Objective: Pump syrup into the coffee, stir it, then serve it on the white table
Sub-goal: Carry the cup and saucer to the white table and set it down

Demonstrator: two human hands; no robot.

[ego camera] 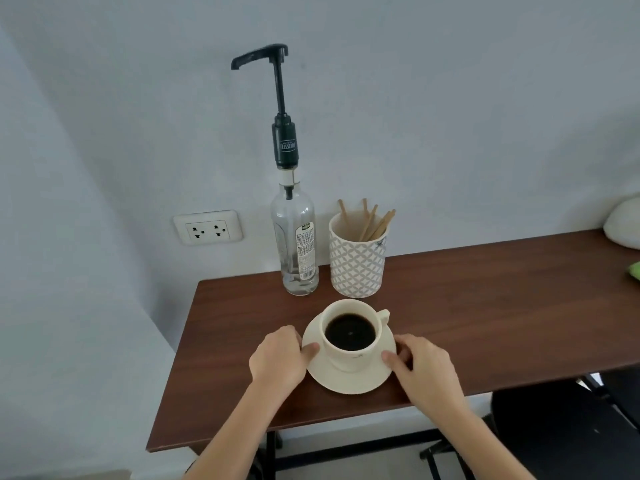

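A cream cup [353, 356] full of black coffee stands on a cream saucer [349, 382] near the front of a brown wooden table [485, 313]. My left hand [280, 358] grips the saucer's left rim, thumb on top. My right hand [424, 367] grips its right rim the same way. Behind the cup stands a clear syrup bottle [298, 244] with a tall black pump [277, 84], its spout pointing left. Little syrup shows at the bottle's bottom. Right of the bottle, a patterned holder [356, 261] contains several wooden stir sticks [372, 221].
A wall socket [207, 227] sits left of the bottle, above the table's level. A white object [623, 226] and something green [634, 270] lie at the table's far right. A dark chair [568, 427] stands below right of the table edge.
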